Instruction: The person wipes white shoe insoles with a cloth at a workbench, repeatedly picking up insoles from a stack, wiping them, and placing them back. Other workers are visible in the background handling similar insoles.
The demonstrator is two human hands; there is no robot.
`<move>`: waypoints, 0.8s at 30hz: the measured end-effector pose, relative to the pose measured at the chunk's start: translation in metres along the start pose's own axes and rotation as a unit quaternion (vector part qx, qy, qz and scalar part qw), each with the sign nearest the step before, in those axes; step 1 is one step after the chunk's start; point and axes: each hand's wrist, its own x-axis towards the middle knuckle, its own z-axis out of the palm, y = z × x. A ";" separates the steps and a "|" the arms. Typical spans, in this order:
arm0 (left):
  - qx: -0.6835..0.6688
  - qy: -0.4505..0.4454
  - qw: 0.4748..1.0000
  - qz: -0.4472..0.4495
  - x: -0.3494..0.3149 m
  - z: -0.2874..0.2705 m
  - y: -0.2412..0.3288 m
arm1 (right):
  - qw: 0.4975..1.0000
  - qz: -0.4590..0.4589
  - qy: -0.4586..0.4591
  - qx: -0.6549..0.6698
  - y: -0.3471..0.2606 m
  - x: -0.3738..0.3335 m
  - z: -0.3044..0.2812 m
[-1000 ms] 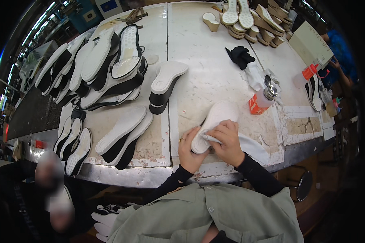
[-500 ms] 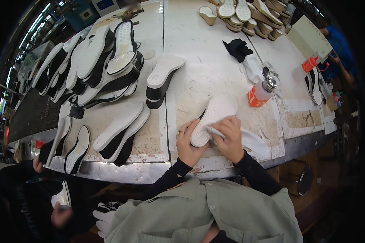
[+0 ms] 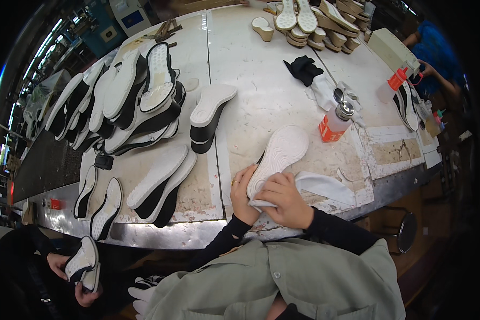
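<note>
A white shoe sole (image 3: 286,146) with a ridged, contoured tread faces up in front of me, its heel end toward my body. My left hand (image 3: 243,193) is closed round the left side of its heel, thumb along the edge. At the heel's near rim my right hand (image 3: 284,199) pinches a white cloth (image 3: 324,188), which shows under the fingertips and trails out to the right over the table. Left of these, a black-and-white wedge sole (image 3: 213,113) and a leaning pair of wedge soles (image 3: 160,181) rest on the worn tabletop (image 3: 250,69).
A heap of wedge soles (image 3: 125,90) covers the left side. Tan soles (image 3: 325,26) are stacked at the back. On the right stands a pump bottle (image 3: 336,124), with a black cloth (image 3: 304,70) behind it. A co-worker's hands (image 3: 58,265) hold soles at lower left; a stool (image 3: 405,232) is lower right.
My right hand has moved the cloth down and left to the heel's near rim. The co-worker at lower left has lifted a sole off the table edge and now holds soles in both hands.
</note>
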 end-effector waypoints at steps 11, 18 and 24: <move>0.033 0.002 0.998 -0.047 -0.021 -0.013 0.004 | 0.995 0.033 0.091 -0.035 0.007 0.022 0.021; 0.028 0.004 0.997 -0.076 -0.019 -0.014 0.015 | 0.986 0.128 0.070 -0.080 0.052 0.023 0.010; 0.013 0.013 0.997 -0.079 -0.019 -0.013 0.014 | 0.971 0.153 0.122 -0.134 0.075 0.039 0.012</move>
